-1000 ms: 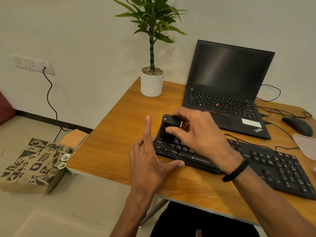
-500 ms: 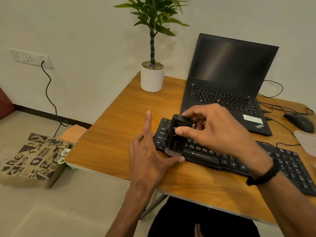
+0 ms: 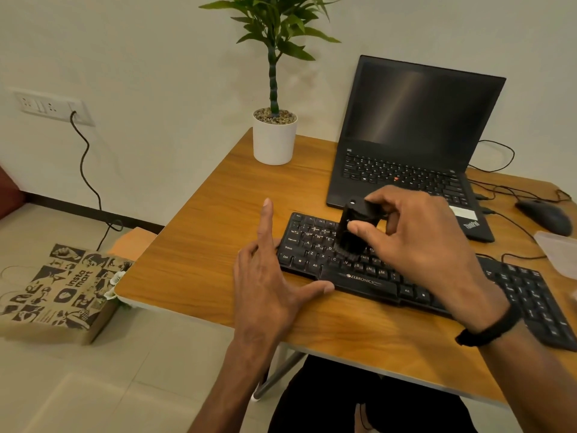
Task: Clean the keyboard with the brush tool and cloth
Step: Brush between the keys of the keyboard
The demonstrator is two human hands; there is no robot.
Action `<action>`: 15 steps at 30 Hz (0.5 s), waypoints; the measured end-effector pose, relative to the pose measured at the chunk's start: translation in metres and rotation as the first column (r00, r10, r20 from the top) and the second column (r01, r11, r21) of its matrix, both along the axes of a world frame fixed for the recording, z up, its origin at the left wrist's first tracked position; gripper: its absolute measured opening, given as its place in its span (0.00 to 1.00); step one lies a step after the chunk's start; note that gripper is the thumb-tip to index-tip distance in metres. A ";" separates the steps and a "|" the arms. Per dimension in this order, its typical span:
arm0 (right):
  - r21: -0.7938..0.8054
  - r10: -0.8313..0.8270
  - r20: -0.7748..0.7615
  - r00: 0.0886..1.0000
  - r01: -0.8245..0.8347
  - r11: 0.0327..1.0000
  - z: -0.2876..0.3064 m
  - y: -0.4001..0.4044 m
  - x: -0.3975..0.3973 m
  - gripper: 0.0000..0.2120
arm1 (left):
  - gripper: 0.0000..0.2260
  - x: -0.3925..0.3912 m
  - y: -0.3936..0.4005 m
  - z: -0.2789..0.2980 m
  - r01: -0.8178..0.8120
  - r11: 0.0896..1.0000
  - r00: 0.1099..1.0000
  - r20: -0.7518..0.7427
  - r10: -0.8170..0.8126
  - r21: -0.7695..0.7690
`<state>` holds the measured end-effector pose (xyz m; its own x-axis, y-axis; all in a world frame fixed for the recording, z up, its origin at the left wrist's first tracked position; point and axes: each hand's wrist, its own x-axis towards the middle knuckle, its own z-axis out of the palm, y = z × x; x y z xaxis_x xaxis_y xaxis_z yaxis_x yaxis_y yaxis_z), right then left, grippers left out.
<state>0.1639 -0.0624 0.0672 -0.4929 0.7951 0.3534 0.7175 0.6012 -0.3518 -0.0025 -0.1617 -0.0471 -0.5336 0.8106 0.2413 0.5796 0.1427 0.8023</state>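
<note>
Keyboard: black keyboard (image 3: 359, 281) lies flat on the wooden worktop (image 3: 218, 232), near its front edge, running from centre toward the right; "ZEBRONICS" printed on the front strip.
Brush tool: black brush tool (image 3: 351, 235) stands roughly upright over the left-centre letter keys, bristles down and touching the key tops; motion blur on the bristle end.
Right hand: right hand (image 3: 418, 242) grips the upper body of the brush tool, thumb on the near side, fingers curled over the top and far side. A dark band sits on the wrist.
Left hand: left hand (image 3: 268, 285) lies spread wide and holds nothing. Index finger points away along the left end of the keyboard; thumb extends right along the keyboard's front edge and touches it. Palm is on the worktop just beside the keyboard's left corner.
Cloth: not identified with certainty; a pale item (image 3: 559, 254) at the right edge is cut off by the frame, cannot tell what it is.
Laptop: open black laptop (image 3: 415, 129) behind the keyboard, screen dark.
Mouse: black mouse (image 3: 544, 215) right of the laptop, cables trailing around it.
Plant: potted plant (image 3: 274, 135) in a white pot at the back left corner of the worktop.
Floor: printed paper bag (image 3: 62, 292) on the floor left of the worktop; a cable runs from the wall socket (image 3: 50, 106) down toward it.
</note>
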 end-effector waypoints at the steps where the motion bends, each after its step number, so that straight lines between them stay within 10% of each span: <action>1: -0.070 0.026 -0.021 0.999 -0.027 0.997 0.002 -0.002 0.002 0.19 | 0.69 0.000 0.000 0.000 0.003 1.000 1.000 -0.001 -0.003 0.002; 15: -0.071 -0.019 0.005 1.000 0.020 0.997 0.002 -0.003 0.017 0.20 | 0.69 0.001 -0.001 0.002 -0.002 1.000 1.000 0.004 0.002 -0.007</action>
<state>0.1804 -0.0657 0.0693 -0.4785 0.8277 0.2933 0.7306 0.5605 -0.3900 -0.0014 -0.1628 -0.0455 -0.5359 0.8114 0.2334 0.5759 0.1492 0.8038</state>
